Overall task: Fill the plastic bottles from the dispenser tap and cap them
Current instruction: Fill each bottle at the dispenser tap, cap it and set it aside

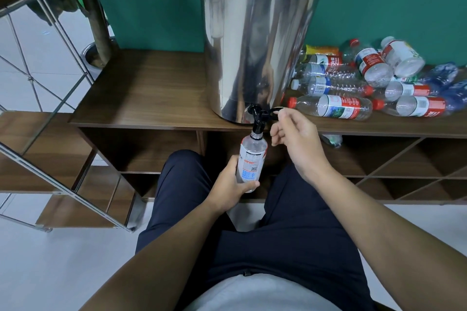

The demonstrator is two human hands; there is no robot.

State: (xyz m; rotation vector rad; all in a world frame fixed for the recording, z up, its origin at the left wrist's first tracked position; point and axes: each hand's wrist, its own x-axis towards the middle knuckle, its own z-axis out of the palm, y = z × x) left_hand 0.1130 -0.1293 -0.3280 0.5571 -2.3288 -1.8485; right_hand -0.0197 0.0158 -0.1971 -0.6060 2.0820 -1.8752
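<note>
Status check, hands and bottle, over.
Left hand grips bottle, mouth under tap. Right hand pinching tap lever. Nothing blocking.

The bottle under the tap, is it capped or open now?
Open: the bottle has no cap, and its bare neck sits up against the black tap spout. The left hand grips it upright.

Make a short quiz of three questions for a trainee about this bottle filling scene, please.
1. True or false: the bottle under the tap still has its cap on.
2. Which hand holds the bottle: A) left hand, B) right hand?
3. Fill in: the loose bottles lie on the shelf to the ___ of the dispenser.

Key: 1 false; 2 A; 3 right.
</note>
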